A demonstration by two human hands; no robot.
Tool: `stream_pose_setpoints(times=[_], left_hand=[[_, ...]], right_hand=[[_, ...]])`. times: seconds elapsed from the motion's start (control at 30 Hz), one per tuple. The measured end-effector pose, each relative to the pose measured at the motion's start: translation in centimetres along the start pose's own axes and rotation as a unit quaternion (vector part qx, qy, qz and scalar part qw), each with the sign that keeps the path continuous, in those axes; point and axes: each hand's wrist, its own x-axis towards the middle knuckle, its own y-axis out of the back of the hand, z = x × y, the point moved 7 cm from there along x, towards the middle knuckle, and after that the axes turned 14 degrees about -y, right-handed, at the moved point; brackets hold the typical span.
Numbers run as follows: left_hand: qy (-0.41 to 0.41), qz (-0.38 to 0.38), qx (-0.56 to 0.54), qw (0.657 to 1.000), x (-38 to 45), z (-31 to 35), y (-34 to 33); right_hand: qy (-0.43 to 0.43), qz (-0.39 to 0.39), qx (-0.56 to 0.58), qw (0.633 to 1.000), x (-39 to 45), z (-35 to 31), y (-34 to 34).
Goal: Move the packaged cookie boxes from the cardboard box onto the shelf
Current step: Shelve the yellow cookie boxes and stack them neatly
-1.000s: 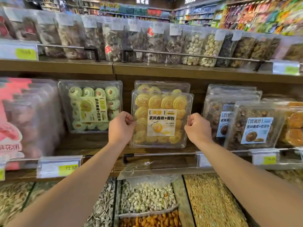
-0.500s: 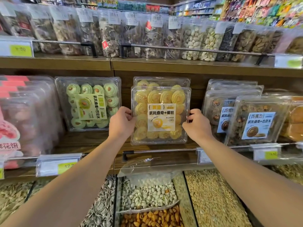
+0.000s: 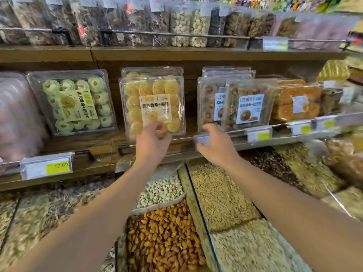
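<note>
The yellow cookie box [image 3: 152, 104] stands upright on the shelf [image 3: 176, 55], label outward for display. The left hand [image 3: 152, 143] and right hand [image 3: 215, 144] hang before it, fingers loosely curled, holding nothing

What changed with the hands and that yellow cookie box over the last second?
Both hands let go of the yellow cookie box and drew back: left hand to its lower edge, right hand in front of the shelf rail. The box stays upright; the green cookie box is unchanged.
</note>
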Motion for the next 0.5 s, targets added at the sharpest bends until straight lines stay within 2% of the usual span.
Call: stream_pose_setpoints(times=[0.23, 0.5], left_hand=[[-0.002, -0.176, -0.044, 0.983, -10.5, 7.7, -12.5], [-0.109, -0.331, -0.015, 0.937, -29.6, 19.6, -23.4]], right_hand=[[-0.112, 0.001, -0.048, 0.993, -11.4, 15.2, 5.0], [-0.229, -0.059, -0.102, 0.966, -29.8, 36.0, 9.0]])
